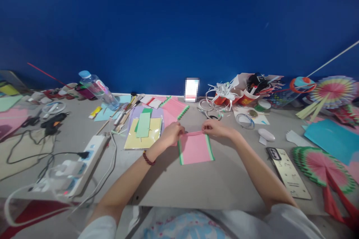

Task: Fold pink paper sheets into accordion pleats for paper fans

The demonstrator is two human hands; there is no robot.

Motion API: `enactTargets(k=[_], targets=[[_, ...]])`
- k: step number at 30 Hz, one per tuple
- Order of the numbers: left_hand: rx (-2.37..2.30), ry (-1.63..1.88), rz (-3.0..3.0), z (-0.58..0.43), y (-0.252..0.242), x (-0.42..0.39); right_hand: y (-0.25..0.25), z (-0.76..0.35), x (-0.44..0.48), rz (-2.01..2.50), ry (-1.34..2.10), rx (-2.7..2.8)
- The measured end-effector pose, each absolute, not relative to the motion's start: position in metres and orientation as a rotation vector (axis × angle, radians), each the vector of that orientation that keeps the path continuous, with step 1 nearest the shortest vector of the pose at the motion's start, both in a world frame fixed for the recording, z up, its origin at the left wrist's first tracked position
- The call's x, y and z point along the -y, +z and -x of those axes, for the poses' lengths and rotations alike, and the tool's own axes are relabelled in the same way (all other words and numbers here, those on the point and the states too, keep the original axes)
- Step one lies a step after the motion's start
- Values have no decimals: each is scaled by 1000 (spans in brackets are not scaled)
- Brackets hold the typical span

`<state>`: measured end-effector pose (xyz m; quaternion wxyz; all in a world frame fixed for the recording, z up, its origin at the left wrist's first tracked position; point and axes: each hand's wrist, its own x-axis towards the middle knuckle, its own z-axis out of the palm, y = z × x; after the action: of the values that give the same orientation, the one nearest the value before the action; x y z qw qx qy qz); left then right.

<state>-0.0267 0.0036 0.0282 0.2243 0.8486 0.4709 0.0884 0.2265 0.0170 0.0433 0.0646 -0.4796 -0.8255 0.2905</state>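
A pink sheet of paper [195, 150] with green strips along its left and right edges lies on the grey table [157, 186] in front of me. Its far edge shows a narrow folded band. My left hand [176, 133] pinches that band at the left corner. At the right corner, the fingers of my right hand [214, 128] are closed on the same band. Just behind my left hand lies another pink paper [175, 108] with green zigzag trim. Left of it, light green paper pieces [143, 125] rest on a yellow pack of paper [131, 140].
A power strip [89, 164] with cables is at the left. A tilted plastic bottle [98, 89] leans near the blue wall. Red cups [248, 97] stand at the back right. A phone [290, 173] and a pink-green paper fan [322, 168] lie at the right.
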Motion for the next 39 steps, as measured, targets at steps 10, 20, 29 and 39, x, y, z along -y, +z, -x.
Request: enactTargets(k=[10, 20, 29, 39], targets=[[-1345, 968, -2890, 30, 58, 17, 49, -231, 19, 1073, -359, 2198], [-988, 535, -3218, 36, -19, 48, -25, -228, 58, 939, -575, 2475], [-1179, 315, -3057, 39, -14, 71, -32, -213, 88, 1355, -356, 2485], [-1434, 187, -2925, 17, -11, 89, -18, -202, 95, 1463, -250, 2521]])
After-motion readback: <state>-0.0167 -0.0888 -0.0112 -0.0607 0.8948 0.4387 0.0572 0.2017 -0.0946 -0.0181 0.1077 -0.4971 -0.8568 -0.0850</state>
